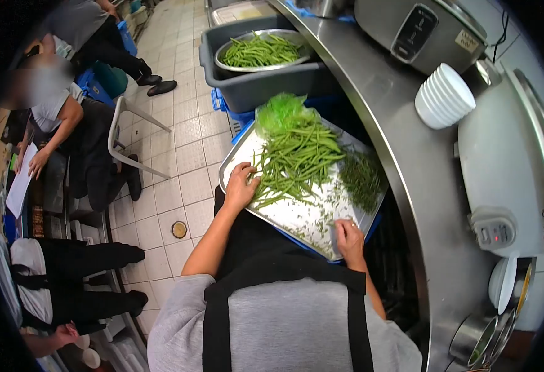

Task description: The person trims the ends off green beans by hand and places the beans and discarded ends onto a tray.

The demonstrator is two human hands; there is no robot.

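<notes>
A metal tray holds a pile of long green beans, with a bright green plastic bag at its far end. My left hand rests at the tray's left side against the edge of the pile, its fingers and thumb apart. At the near right corner of the tray is my right hand, fingers curled together; a small greyish thing shows beside them, too blurred to name. Dark green trimmings are heaped on the tray's right side. Small cut bits lie scattered between this heap and my right hand.
Beyond the tray, a grey tub bears a metal bowl of beans. A curved steel counter runs along the right with stacked white bowls and cookers. A white stool and several people are on the left.
</notes>
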